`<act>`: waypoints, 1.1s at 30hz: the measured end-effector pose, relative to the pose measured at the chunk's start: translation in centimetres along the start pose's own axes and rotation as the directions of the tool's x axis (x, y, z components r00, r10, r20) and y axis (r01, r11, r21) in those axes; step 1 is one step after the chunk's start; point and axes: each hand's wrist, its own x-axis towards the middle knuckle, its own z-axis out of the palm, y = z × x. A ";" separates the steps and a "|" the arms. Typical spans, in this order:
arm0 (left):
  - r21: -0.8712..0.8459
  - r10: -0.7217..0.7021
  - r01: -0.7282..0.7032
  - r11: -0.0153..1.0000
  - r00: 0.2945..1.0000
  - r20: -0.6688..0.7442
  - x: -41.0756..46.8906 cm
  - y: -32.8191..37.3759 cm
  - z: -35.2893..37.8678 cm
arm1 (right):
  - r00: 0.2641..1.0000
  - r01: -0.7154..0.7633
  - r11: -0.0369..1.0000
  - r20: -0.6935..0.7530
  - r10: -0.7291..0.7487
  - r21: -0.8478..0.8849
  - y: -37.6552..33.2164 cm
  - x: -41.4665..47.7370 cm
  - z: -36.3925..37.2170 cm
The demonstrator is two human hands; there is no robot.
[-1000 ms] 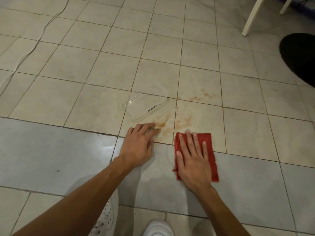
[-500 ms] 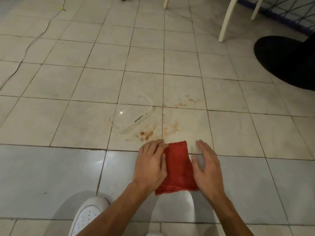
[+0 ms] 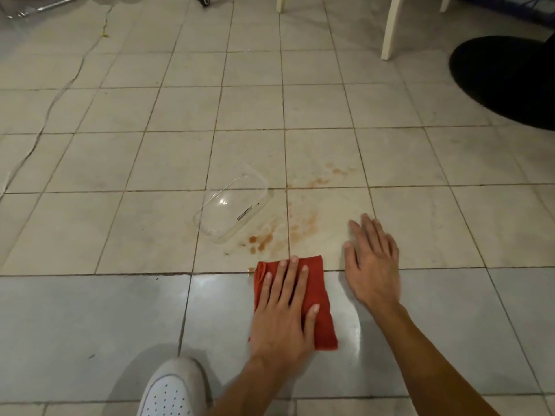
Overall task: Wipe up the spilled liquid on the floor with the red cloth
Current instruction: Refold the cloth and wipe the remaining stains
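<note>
A folded red cloth (image 3: pixel 319 298) lies flat on the tiled floor, straddling the line between beige and grey tiles. My left hand (image 3: pixel 282 310) presses flat on it with straight fingers. My right hand (image 3: pixel 372 262) rests flat on the floor just right of the cloth, touching only the tile. Brownish-orange spilled liquid (image 3: pixel 264 240) is spattered just beyond the cloth, with a fainter patch (image 3: pixel 336 172) farther off.
A clear plastic container (image 3: pixel 232 205) lies tipped on the floor left of the spill. My white shoe (image 3: pixel 171 388) is at the bottom. White chair legs (image 3: pixel 390 28) and a round black object (image 3: pixel 507 79) stand at the far right. A cable (image 3: pixel 57 97) runs along the left.
The cloth passed from my right hand to my left. My right hand slid off it to the bare floor on the right, and my left hand moved onto the cloth.
</note>
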 end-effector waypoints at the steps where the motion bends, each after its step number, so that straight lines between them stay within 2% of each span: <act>1: 0.008 -0.032 0.032 0.999 0.999 0.002 -0.4 -0.9 -0.4 | 1.000 0.001 1.000 -0.009 -0.001 -0.006 0.0 0.0 0.0; 4: 0.009 -0.100 0.100 0.995 0.995 -0.021 -0.9 -3.2 -1.1 | 0.999 0.012 1.000 -0.034 -0.013 -0.027 -0.2 0.0 0.0; 8: 0.003 -0.077 0.077 0.997 0.997 -0.005 1.1 -2.7 -0.9 | 0.999 0.013 0.999 -0.048 -0.014 -0.039 -0.3 0.0 0.0; 12: 0.005 0.019 -0.019 1.000 0.999 0.033 0.3 -1.2 -1.1 | 0.999 0.009 0.999 -0.039 -0.011 -0.037 -0.3 0.0 0.1; 15: 0.001 0.082 -0.082 0.997 0.996 0.040 -1.4 -3.5 -1.9 | 0.999 0.011 0.999 -0.039 -0.012 -0.038 -0.3 0.1 0.2; 19: 0.040 0.045 -0.046 0.998 0.998 0.032 0.3 -6.1 -2.4 | 0.999 0.005 0.999 -0.036 -0.006 -0.039 -0.3 0.1 0.1; 22: 0.022 0.000 -0.001 1.000 0.999 0.049 1.1 -3.4 -1.7 | 1.000 0.003 0.999 -0.030 -0.004 -0.033 -0.3 0.0 0.1; 25: 0.011 0.065 -0.066 0.998 0.995 0.074 -0.8 -1.9 -1.5 | 1.000 0.006 1.000 -0.023 -0.006 -0.028 -0.4 0.0 0.0; 27: 0.013 0.087 -0.088 0.996 0.994 0.072 -1.6 -3.7 -2.0 | 1.000 0.004 1.000 -0.026 -0.005 -0.020 -0.3 0.1 -0.1; 30: 0.034 0.046 -0.048 0.998 0.998 0.050 -0.5 -6.9 -2.2 | 1.000 0.003 1.000 -0.027 -0.003 -0.012 -0.4 0.0 0.0; 33: 0.048 0.023 -0.025 0.999 0.998 0.052 1.4 -6.3 -1.9 | 1.000 0.001 1.000 -0.018 -0.001 -0.013 -0.3 0.0 -0.1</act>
